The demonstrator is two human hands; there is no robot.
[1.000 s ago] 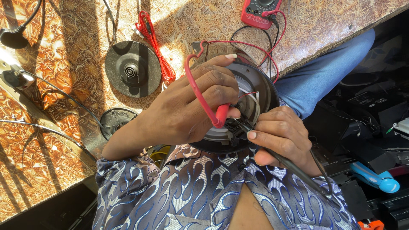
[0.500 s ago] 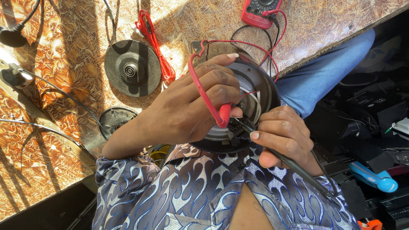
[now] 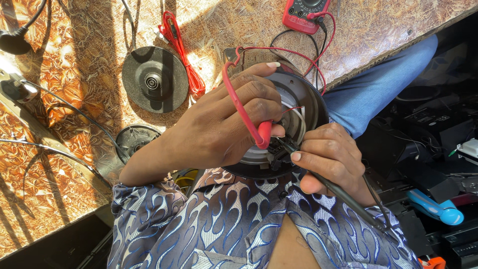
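Shirt (image 3: 234, 219) w/ blue-silver flame pattern, open at front; blue jeans (image 3: 378, 89).

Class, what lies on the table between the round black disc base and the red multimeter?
In the head view, a bundled red cable lies beside the round black disc base; bare speckled table then runs on to the red multimeter.
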